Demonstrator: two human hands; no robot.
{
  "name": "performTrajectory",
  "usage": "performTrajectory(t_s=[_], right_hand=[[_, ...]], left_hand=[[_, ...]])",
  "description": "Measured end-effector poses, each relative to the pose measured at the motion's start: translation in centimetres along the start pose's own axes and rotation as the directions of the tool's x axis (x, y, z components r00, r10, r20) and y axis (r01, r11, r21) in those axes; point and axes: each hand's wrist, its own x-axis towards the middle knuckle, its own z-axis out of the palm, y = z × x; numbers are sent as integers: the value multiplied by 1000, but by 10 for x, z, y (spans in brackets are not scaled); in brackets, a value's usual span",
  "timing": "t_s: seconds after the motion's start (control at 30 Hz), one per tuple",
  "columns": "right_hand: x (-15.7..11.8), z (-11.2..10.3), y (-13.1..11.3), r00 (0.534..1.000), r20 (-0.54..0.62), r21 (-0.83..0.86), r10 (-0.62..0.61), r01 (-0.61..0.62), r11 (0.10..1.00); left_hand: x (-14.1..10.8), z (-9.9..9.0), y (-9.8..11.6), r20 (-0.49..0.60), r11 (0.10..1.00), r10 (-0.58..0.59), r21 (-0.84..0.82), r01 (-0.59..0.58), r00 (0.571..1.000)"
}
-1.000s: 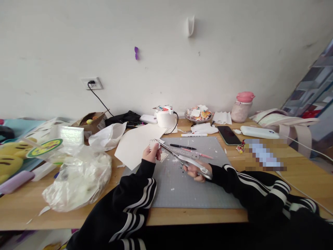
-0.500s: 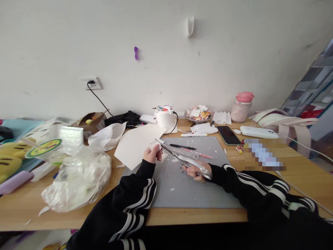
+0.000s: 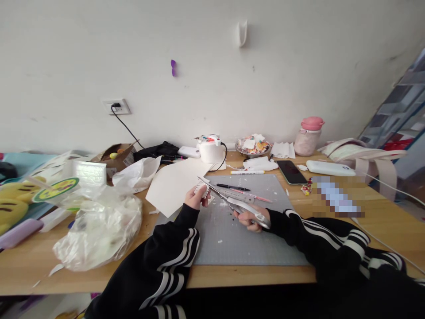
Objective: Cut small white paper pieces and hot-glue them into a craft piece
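The left hand [image 3: 195,197] pinches a scalloped paper piece [image 3: 201,184] above the grey mat [image 3: 239,250]; the right hand [image 3: 247,219] grips scissors [image 3: 241,204] beside it. Cutting looks partly done; what remains uncut is too small to tell.

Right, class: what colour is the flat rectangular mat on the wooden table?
Grey; the flat rectangular mat shows best in the head view.

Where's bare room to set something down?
Mostly bare: near part of the gray mat, between the black sleeves; wooden table right of the blurred patch. Crowded: the mat's far part, with black pen, ruler and scissors.
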Motion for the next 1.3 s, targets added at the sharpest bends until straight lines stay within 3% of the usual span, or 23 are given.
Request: performTrajectory(t_s=[1.3], right_hand=[[0,3,-1,1000,-13,-31,-10,10,999]], left_hand=[[-5,3,10,-82,997,-42,-71,36,996]])
